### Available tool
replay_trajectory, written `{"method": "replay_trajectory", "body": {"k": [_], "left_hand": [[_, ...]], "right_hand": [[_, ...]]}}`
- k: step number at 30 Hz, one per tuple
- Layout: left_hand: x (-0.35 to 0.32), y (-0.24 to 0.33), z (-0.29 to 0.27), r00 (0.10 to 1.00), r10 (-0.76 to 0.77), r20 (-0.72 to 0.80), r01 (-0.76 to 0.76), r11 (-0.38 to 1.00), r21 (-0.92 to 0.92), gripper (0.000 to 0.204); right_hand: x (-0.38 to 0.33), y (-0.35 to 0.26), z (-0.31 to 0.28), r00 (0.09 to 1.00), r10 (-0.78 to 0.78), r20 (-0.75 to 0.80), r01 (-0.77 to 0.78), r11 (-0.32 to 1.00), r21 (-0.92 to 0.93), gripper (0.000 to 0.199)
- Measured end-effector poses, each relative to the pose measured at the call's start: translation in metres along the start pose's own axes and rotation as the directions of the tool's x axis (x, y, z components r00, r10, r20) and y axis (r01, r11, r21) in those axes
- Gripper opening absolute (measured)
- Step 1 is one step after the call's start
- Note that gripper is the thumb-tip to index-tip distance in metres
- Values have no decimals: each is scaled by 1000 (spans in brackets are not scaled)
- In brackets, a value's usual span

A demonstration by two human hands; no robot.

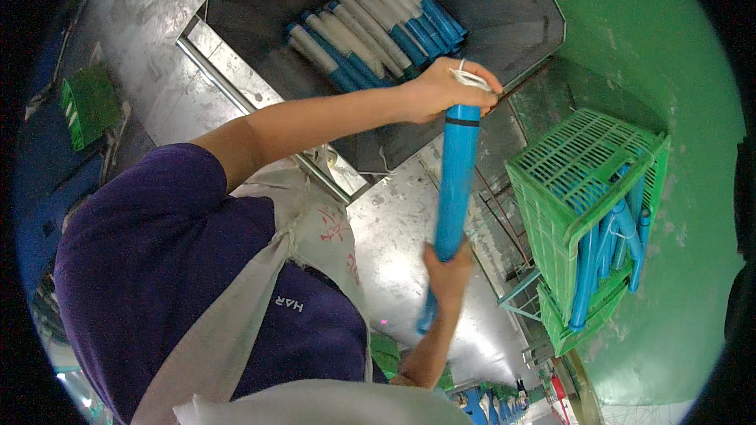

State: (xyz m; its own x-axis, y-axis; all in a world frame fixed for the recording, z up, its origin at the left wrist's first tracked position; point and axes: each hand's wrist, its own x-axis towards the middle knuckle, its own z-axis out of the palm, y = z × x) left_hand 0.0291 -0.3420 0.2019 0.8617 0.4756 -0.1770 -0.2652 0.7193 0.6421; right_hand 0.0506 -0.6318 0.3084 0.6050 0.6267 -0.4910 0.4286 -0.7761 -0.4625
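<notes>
Evidently the work is at the handling stage of a single blue tube (455, 189), held nearly upright between both hands above the steel counter (394, 244). The left hand (453, 88), reaching across toward 12 o'clock, is closed in a full grip over the tube's top end, just above a dark band; a white loop sits on one finger. The right hand (447, 269), at about 5 o'clock, is wrapped around the lower part, and the tube's bottom end shows below it. Beyond the left hand, at 12 o'clock, a dark tray (512, 24) holds a row of blue-and-white tubes (378, 24) lying side by side. At 3 o'clock stand stacked green crates (567, 181) with more blue tubes (622, 228) inside. By my reading, moving on calls for keeping both grips firm and tilting the tube level with that row.
</notes>
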Motion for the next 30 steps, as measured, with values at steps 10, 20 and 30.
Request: {"method": "replay_trajectory", "body": {"k": [10, 20, 30], "left_hand": [[70, -87, -309, 878, -435, -201, -70, -531, 845, 36], [-19, -230, -475, 825, -555, 103, -498, -631, 595, 42], [77, -52, -375, 969, -245, -36, 22, -58, 998, 53]], "right_hand": [[69, 52, -300, 672, -437, -598, -463, 383, -800, 51], [65, 38, -81, 826, -498, -264, 70, 555, -829, 30], [51, 8, 55, 807, 57, -588, -17, 997, 74, 19]]}}
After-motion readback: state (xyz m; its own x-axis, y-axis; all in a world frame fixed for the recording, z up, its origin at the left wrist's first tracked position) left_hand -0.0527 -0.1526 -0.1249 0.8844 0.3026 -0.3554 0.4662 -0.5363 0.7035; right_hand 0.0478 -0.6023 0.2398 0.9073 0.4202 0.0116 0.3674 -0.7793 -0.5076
